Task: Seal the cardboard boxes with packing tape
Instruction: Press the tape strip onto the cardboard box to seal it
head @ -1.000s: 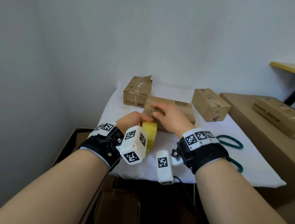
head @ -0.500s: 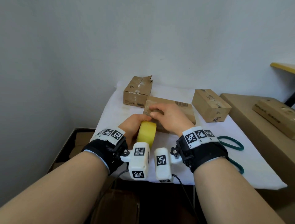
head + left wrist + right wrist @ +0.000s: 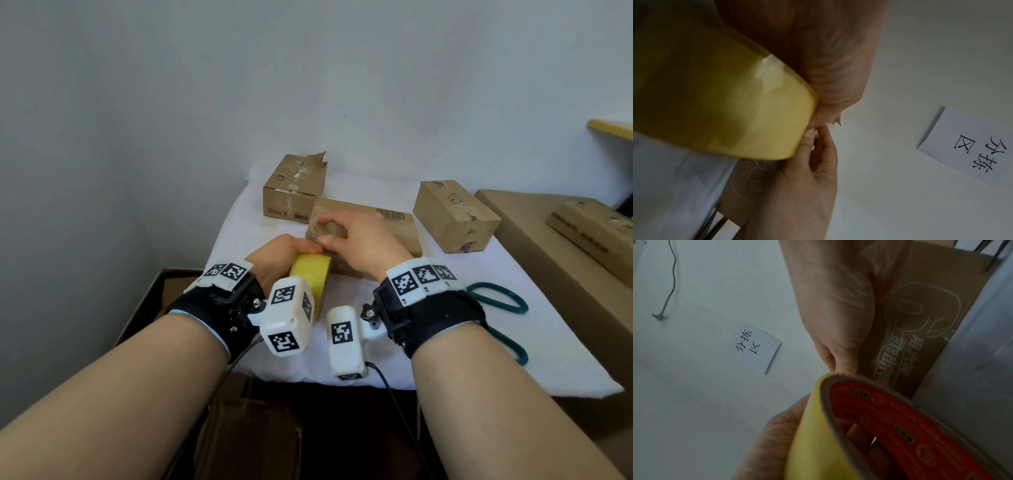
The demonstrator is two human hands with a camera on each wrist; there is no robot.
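- We see the worktop [image 3: 428, 329], under a white cloth, in the lower middle of the head view. It carries three cardboard boxes: the middle box [image 3: 394, 226] at the frame centre, the torn box [image 3: 294, 188] behind it on the left, and a third box [image 3: 455, 216] on the right.
- The tape roll [image 3: 313, 277] is yellow and stands on its edge just in front of the middle box. The left hand [image 3: 277, 257] is curled around it, with fingers through the core.
- The right hand [image 3: 356, 240] lies over the near left corner of the middle box, and its thumb and finger pinch together at the top of the roll. We judge that they hold the free tape end, but the end itself is too small to see.
- What could go wrong, in our judgement: the tape end may slip back on the roll if the pinch is weak. The strip may also fold on itself or land crooked, because the middle box is held only by the same hand that pulls.
- The green scissors [image 3: 496, 298] lie on the right of the worktop, far from both hands, so cutting may be awkward.
- The right wrist view shows the orange printed core [image 3: 910, 426] and white printing on the box side, which the head view hides. Both wrist views show a paper note [image 3: 966, 146] on the wall; the head view does not.
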